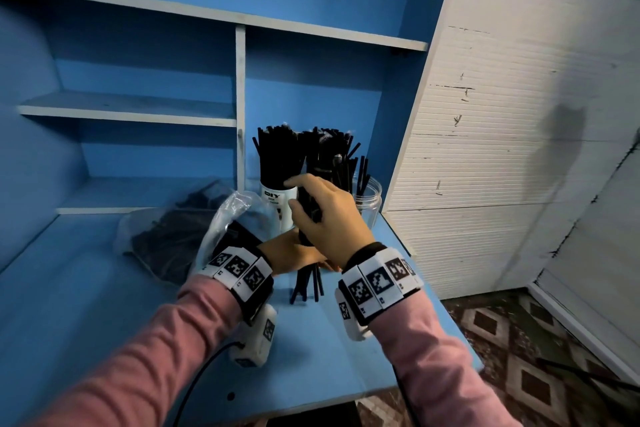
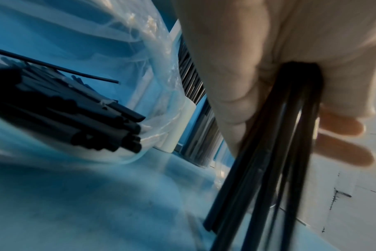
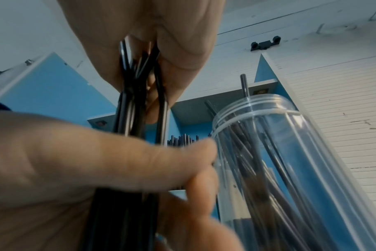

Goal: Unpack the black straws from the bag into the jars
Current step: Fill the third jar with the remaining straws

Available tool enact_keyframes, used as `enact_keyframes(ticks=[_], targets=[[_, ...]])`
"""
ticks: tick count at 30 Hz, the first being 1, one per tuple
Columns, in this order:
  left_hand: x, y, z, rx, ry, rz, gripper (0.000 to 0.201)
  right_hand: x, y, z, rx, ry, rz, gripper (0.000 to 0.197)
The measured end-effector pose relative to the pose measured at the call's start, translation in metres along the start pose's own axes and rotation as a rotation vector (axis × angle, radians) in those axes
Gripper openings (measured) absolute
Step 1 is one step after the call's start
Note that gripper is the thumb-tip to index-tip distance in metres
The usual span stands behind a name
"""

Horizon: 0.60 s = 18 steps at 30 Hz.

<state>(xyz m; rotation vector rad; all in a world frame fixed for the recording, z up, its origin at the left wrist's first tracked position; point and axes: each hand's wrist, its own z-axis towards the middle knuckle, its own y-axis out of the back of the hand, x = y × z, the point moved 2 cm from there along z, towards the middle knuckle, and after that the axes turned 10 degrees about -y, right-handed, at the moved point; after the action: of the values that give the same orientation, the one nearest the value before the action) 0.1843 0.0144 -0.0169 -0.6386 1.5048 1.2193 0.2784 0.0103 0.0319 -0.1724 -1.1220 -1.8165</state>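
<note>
Two hands on one bundle of black straws (image 1: 313, 198), held roughly upright over the blue desk (image 1: 104, 305), just in front of the jars. Right hand (image 1: 329, 218) has fingers and thumb curled round the middle of the bundle. Left hand (image 1: 294, 251) sits below it at the lower part; fingers look closed round the straws, though the head view hides most of them.

Where the stuff is: white labelled jar (image 1: 282, 204) is packed with straws. Clear jar (image 1: 369, 199) to its right holds a few, leaning loose. Plastic bag (image 1: 166, 239) lies on the desk to the left with more straws inside.

Risks, my read:
- Lower ends splay out below the left hand. Loosen either grip and the outer straws likely slide out onto the desk or off the near edge.
- Splayed ends can catch the clear jar's rim on entry, and some would go outside.
- Clear jar looks light and sits near the desk's right edge. A sideways knock from the bundle or the right hand could tip it or push it off.
- White jar looks full; forcing more in would likely buckle straws or eject some.

View differences:
- Left wrist view shows the bag's open mouth and straw ends (image 2: 127, 135) inside it, plus the fan of straws under the palm. Head view only shows the bag as a dark mass.
- Right wrist view shows the clear jar's threaded rim (image 3: 253, 108) close up, and the thumb across the bundle.
- Only the head view gives the jar layout and the desk edge.
</note>
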Motion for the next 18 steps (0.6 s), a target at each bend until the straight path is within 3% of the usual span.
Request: enact_keyframes(ticks=[4, 6, 10, 13, 15, 18], targets=[[-0.001, -0.004, -0.002, 0.048, -0.062, -0.044, 0.022, -0.007, 0.000, 0.004, -0.148, 0.045, 0.014, 0.006], [0.002, -0.003, -0.001, 0.048, -0.084, -0.056, 0.016, -0.006, 0.002, 0.005, -0.145, 0.048, 0.013, 0.009], [0.003, -0.004, -0.002, 0.040, -0.102, -0.037, 0.021, -0.007, 0.004, 0.005, -0.147, 0.049, -0.016, 0.010], [0.009, -0.005, -0.003, 0.125, -0.079, 0.013, 0.022, -0.007, 0.005, 0.003, -0.080, 0.005, -0.015, 0.011], [0.012, -0.007, -0.003, 0.135, -0.051, -0.038, 0.031, -0.006, 0.011, 0.002, -0.056, -0.027, 0.020, 0.016], [0.007, -0.008, -0.002, 0.024, -0.052, -0.101, 0.036, -0.006, 0.025, 0.002, -0.095, -0.161, 0.193, 0.047]])
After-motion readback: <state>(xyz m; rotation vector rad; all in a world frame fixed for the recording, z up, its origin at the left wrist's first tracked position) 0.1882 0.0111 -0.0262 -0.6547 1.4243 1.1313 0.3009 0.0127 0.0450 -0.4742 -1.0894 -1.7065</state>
